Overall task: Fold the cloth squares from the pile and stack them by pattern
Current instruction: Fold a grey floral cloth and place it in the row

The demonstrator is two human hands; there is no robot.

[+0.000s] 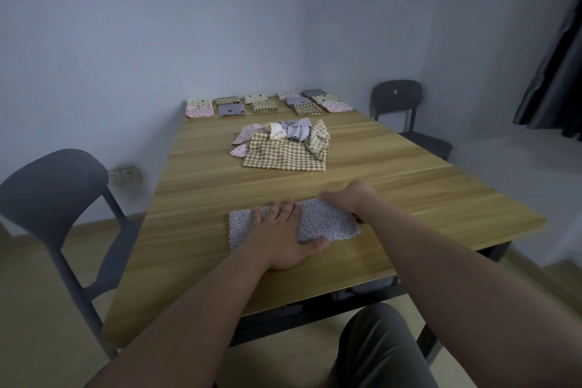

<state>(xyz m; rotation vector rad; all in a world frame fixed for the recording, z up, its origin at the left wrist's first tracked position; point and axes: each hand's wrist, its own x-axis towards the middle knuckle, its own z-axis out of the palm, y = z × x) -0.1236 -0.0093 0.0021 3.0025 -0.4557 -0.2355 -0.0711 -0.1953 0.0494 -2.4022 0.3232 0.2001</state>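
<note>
A grey dotted cloth (327,220) lies on the wooden table (204,198) near its front edge. My left hand (283,235) presses flat on the cloth's left half, fingers spread. My right hand (349,197) grips the cloth's right far edge and lifts it, so that side is raised and part folded. Beyond, at the table's middle, sits the pile of unfolded cloths (283,148), with a brown checked one on top in front. Folded stacks (267,102) in pink, checked, grey and cream patterns line the far edge in two rows.
A grey chair (63,198) stands at the table's left side and a dark chair (400,104) at the far right. Wall sockets (124,176) sit low on the left wall. A dark curtain (557,79) hangs at the right. My knee (378,346) shows below the table.
</note>
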